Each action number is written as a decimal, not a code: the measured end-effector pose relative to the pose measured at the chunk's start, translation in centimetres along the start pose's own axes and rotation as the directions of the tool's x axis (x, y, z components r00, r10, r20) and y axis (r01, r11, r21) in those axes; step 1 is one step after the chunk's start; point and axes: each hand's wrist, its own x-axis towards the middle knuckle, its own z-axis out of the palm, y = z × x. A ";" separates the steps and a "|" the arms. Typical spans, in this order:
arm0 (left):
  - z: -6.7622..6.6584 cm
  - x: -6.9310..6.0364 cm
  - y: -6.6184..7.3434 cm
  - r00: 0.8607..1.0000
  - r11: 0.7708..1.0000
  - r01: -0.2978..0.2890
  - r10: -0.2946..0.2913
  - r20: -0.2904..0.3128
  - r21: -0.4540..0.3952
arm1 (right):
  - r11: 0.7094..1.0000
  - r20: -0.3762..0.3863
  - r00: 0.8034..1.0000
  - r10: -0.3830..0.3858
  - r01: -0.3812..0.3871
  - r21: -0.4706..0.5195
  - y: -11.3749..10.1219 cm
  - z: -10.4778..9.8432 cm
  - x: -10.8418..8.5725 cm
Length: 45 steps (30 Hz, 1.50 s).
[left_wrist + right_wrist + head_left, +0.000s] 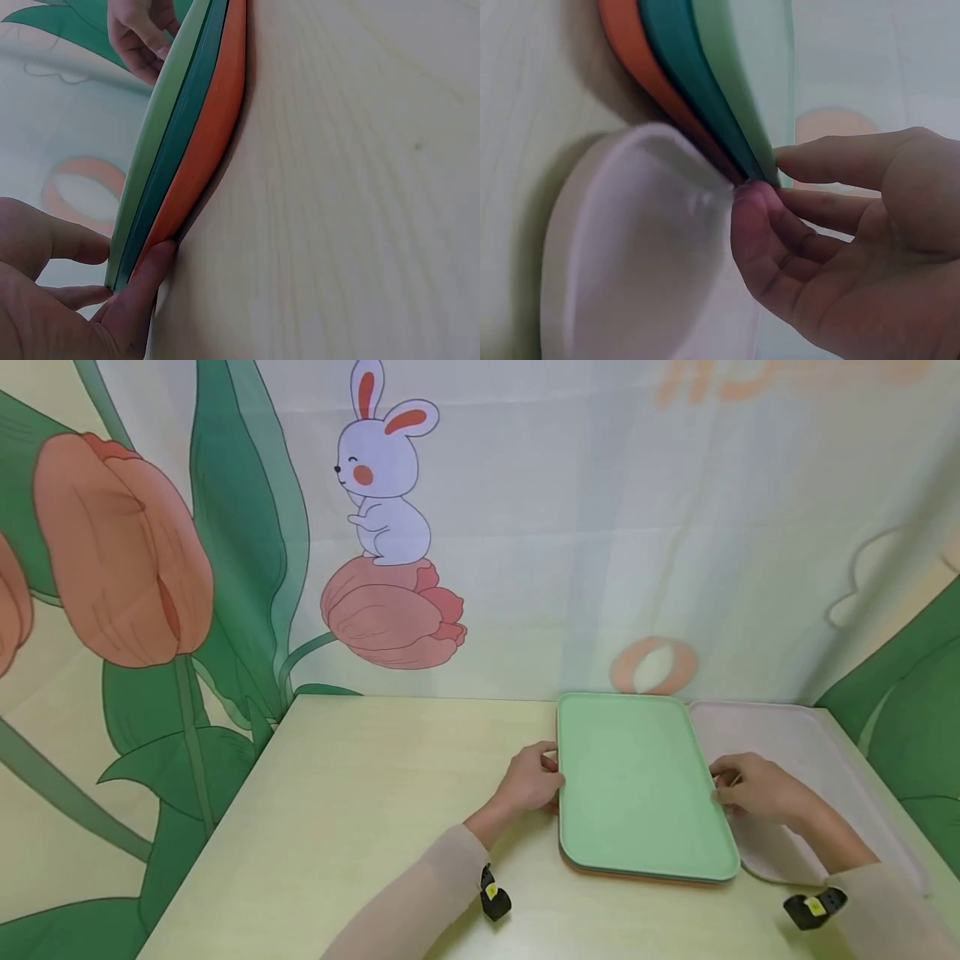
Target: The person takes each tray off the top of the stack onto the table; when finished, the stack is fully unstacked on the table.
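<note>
Right of centre in the lower frame, the light green tray [637, 777] tops a teal tray [172, 154] and an orange tray [204, 135]. Our left hand [528, 781] and right hand [761, 787] pinch opposite long edges. We'd best grip evenly—edges aligned, fingers clear of the pale tray [776, 727] at right. Its long axis runs top to bottom—one short end toward the cloth backdrop [517, 568].
</note>
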 end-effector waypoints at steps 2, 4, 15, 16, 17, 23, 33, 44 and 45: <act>0.2 0.1 0.2 1.000 1.000 0.005 -0.004 0.002 -0.005 | 1.000 -0.001 1.000 0.004 -0.004 0.020 0.2 -0.2 0.0; 0.3 0.2 0.3 1.000 1.000 -0.001 0.001 0.004 0.008 | 0.999 0.000 1.000 0.002 -0.002 0.046 0.5 -0.4 0.0; 0.5 -0.2 0.5 1.000 0.999 -0.008 0.007 0.020 0.047 | 0.998 0.008 0.999 -0.032 0.031 0.056 1.1 -0.3 -0.1; 0.6 -0.2 0.5 1.000 0.999 -0.007 0.006 0.025 0.042 | 0.998 0.009 0.999 -0.038 0.037 0.056 1.3 -0.3 -0.2; 0.6 -0.3 0.5 1.000 0.999 -0.007 0.006 0.031 0.037 | 0.998 0.008 0.999 -0.040 0.040 0.058 1.5 -0.2 -0.2; 1.1 -0.5 0.4 0.999 1.000 -0.008 0.007 0.052 0.013 | 0.995 0.004 0.999 -0.034 0.034 0.094 2.5 0.0 -0.7; 1.0 -0.3 0.3 0.997 0.999 0.019 -0.021 0.070 0.029 | 0.971 0.012 1.000 0.024 -0.027 0.237 3.2 0.1 -1.1; 0.5 -0.4 0.3 0.996 0.997 0.018 -0.024 0.085 0.075 | 0.959 0.042 0.999 0.024 -0.035 0.281 3.9 0.0 -0.6; 0.5 -0.4 0.3 0.996 0.996 0.013 -0.020 0.085 0.087 | 0.961 0.038 0.999 0.029 -0.039 0.274 3.9 0.1 -0.5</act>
